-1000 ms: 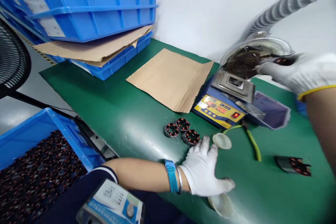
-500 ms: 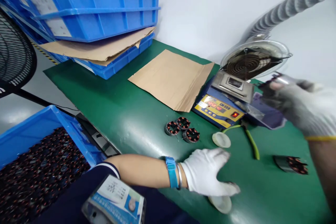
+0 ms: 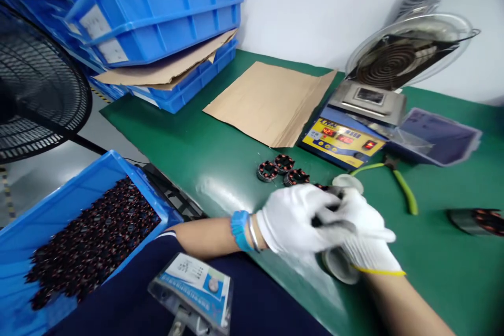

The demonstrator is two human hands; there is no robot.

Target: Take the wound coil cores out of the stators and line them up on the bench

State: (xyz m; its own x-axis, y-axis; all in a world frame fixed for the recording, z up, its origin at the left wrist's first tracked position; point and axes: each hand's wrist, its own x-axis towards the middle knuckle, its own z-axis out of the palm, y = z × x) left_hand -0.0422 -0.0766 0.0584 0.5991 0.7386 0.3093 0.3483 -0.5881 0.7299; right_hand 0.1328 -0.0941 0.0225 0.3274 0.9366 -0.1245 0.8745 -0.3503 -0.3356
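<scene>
On the green desk (image 3: 189, 157), past the blue bin of wound stators (image 3: 82, 231) at my left and the solder pot (image 3: 346, 136) ahead, my gloved left hand (image 3: 293, 218) and right hand (image 3: 364, 228) meet just before three loose stators (image 3: 282, 169). Both sets of fingers seem clenched around one small dark stator (image 3: 323, 205) above a white cup (image 3: 338, 265). I judge I'm passing or turning it; motion blur hides which hand truly grips, so steadying comes next.

I see bright, even overhead light — a pale sheen glares off the green padded tabletop (image 3: 205, 168) near its front edge. Both white-gloved hands (image 3: 334, 220) smear with motion blur, and straight lines bow toward the frame edges — shadows stay soft.
</scene>
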